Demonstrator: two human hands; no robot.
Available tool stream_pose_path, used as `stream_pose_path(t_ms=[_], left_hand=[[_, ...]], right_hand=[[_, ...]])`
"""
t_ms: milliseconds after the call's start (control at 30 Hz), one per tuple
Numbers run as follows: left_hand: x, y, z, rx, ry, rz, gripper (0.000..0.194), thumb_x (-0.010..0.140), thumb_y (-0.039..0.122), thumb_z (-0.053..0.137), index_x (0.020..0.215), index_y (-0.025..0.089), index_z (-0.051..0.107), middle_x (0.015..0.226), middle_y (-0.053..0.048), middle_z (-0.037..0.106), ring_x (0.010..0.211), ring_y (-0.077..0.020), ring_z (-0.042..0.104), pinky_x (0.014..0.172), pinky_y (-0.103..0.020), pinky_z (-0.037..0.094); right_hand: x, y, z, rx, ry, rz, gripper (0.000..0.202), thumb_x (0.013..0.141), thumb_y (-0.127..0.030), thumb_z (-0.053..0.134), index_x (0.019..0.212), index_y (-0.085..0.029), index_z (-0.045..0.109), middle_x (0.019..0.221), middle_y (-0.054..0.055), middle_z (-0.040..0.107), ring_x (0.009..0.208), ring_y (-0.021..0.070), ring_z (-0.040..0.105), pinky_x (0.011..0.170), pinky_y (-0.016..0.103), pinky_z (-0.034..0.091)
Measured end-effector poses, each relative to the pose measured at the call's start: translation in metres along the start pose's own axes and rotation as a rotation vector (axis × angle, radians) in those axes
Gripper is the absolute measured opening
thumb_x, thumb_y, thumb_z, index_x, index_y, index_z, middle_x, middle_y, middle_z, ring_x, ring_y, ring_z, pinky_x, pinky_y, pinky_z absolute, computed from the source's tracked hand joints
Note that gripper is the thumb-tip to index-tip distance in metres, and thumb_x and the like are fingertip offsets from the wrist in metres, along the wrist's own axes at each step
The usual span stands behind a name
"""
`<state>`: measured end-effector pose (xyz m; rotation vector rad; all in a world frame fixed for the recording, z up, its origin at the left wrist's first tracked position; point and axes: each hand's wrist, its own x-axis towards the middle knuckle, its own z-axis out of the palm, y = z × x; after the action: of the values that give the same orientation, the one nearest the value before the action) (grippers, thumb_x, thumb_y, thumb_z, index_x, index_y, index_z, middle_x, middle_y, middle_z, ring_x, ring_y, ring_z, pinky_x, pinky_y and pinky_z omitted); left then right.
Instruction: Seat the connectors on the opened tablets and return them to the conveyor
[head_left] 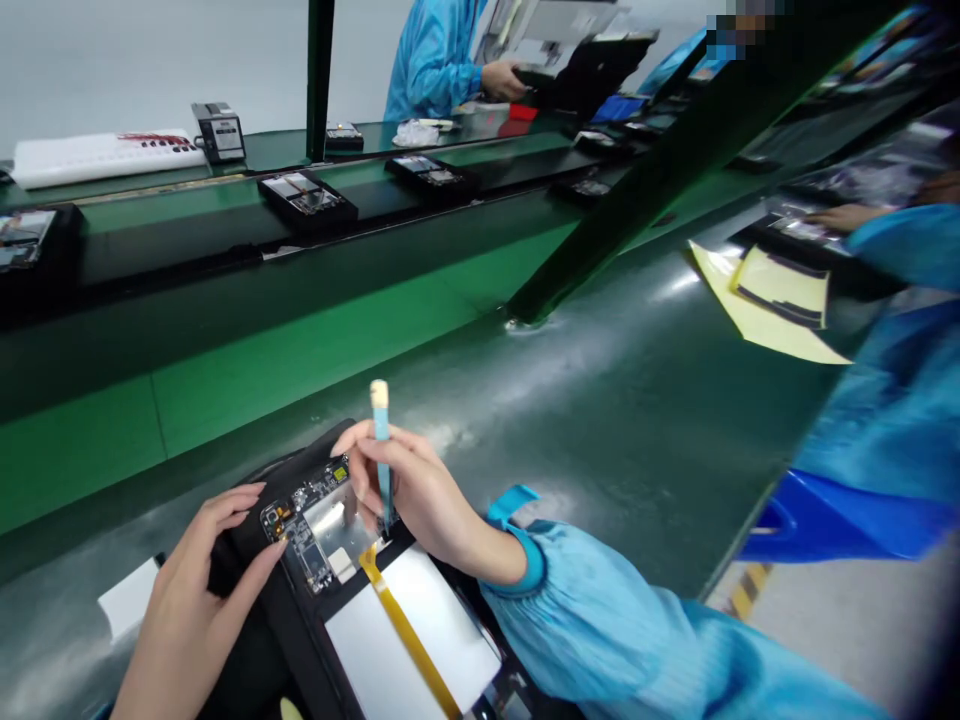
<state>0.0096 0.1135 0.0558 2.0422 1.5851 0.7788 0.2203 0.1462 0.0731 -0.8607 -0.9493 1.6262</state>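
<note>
An opened electronic device (307,575) lies in a black holder at the lower middle, showing a circuit board, a white battery (412,635) and an orange flat cable (411,640). My right hand (420,490) grips a light-blue stick-like tool (382,440) with a cream end upward; its dark tip points down at the device by the cable's upper end. At the board's left corner, my left hand (199,590) rests with thumb and fingers apart on the device and holder edge.
Black trays with devices (307,197) sit on the line beyond a green ledge. A slanted dark post (600,240) meets the bench. Yellow sheets (772,300) lie at right, near a co-worker's sleeve (900,245) and a blue bin (840,520). Another person stands behind the line.
</note>
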Motion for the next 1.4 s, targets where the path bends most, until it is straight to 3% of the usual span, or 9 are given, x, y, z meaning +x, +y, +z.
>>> stream_pose_path(t_ms=[100, 167, 233, 333, 600, 900, 1100, 1400], left_hand=[[0.013, 0.005, 0.0, 0.05, 0.01, 0.109, 0.028, 0.085, 0.049, 0.054, 0.099, 0.024, 0.058, 0.095, -0.003, 0.067, 0.084, -0.0171, 0.066, 0.073, -0.029, 0.057], [0.019, 0.007, -0.001, 0.064, 0.033, 0.211, 0.022, 0.086, 0.044, 0.054, 0.092, 0.024, 0.058, 0.089, -0.002, 0.067, 0.082, -0.0156, 0.065, 0.071, -0.026, 0.055], [0.022, 0.008, -0.002, 0.066, 0.029, 0.293, 0.014, 0.089, 0.037, 0.053, 0.09, 0.024, 0.058, 0.088, -0.001, 0.066, 0.085, -0.0142, 0.064, 0.074, -0.025, 0.054], [0.02, 0.003, -0.004, 0.073, -0.015, 0.385, 0.007, 0.091, 0.024, 0.051, 0.093, 0.022, 0.057, 0.093, -0.001, 0.066, 0.092, -0.0136, 0.061, 0.082, -0.025, 0.051], [0.017, -0.005, -0.009, 0.261, -0.146, 0.5, 0.024, 0.091, 0.011, 0.041, 0.107, 0.022, 0.055, 0.108, -0.005, 0.059, 0.102, -0.0166, 0.055, 0.085, -0.029, 0.05], [0.017, 0.007, -0.013, 0.497, -0.122, 0.582, 0.03, 0.09, 0.008, 0.034, 0.105, 0.021, 0.055, 0.113, -0.007, 0.057, 0.098, -0.0189, 0.058, 0.075, -0.029, 0.052], [0.019, 0.016, -0.015, 0.613, -0.053, 0.681, 0.032, 0.087, 0.004, 0.029, 0.099, 0.017, 0.056, 0.103, -0.01, 0.06, 0.09, -0.0216, 0.059, 0.071, -0.032, 0.051], [0.024, 0.027, -0.017, 0.712, 0.013, 0.808, 0.036, 0.087, 0.003, 0.026, 0.091, 0.011, 0.061, 0.096, -0.014, 0.066, 0.084, -0.0244, 0.062, 0.074, -0.035, 0.045]], right_hand=[[0.003, -0.013, 0.012, -0.486, -0.168, 0.014, 0.016, 0.086, -0.022, 0.047, 0.075, -0.017, 0.057, 0.054, -0.006, 0.045, 0.04, 0.0085, 0.032, 0.04, 0.02, 0.025], [0.008, -0.013, 0.019, -0.774, -0.203, -0.032, 0.022, 0.085, -0.013, 0.051, 0.064, -0.016, 0.051, 0.052, -0.007, 0.041, 0.046, 0.0088, 0.036, 0.045, 0.021, 0.025], [0.014, -0.009, 0.023, -0.871, -0.177, -0.015, 0.025, 0.084, -0.005, 0.055, 0.062, -0.016, 0.05, 0.053, -0.008, 0.041, 0.05, 0.0086, 0.038, 0.049, 0.021, 0.026], [0.021, -0.001, 0.024, -0.823, -0.143, 0.057, 0.02, 0.084, 0.001, 0.054, 0.072, -0.015, 0.058, 0.057, -0.008, 0.048, 0.053, 0.009, 0.043, 0.053, 0.019, 0.03], [0.021, 0.0, 0.021, -0.789, -0.123, 0.058, 0.021, 0.086, 0.003, 0.054, 0.076, -0.014, 0.058, 0.058, -0.008, 0.05, 0.053, 0.0096, 0.046, 0.052, 0.019, 0.031], [0.022, -0.001, 0.02, -0.79, -0.125, 0.058, 0.021, 0.085, 0.004, 0.055, 0.074, -0.014, 0.058, 0.056, -0.008, 0.05, 0.052, 0.0091, 0.047, 0.053, 0.019, 0.032], [0.022, -0.003, 0.021, -0.824, -0.12, 0.078, 0.021, 0.086, 0.003, 0.056, 0.073, -0.014, 0.056, 0.055, -0.009, 0.048, 0.051, 0.0083, 0.043, 0.052, 0.019, 0.031], [0.022, -0.003, 0.022, -0.846, -0.129, 0.069, 0.022, 0.085, 0.004, 0.056, 0.073, -0.014, 0.057, 0.056, -0.008, 0.048, 0.052, 0.009, 0.044, 0.053, 0.019, 0.03]])
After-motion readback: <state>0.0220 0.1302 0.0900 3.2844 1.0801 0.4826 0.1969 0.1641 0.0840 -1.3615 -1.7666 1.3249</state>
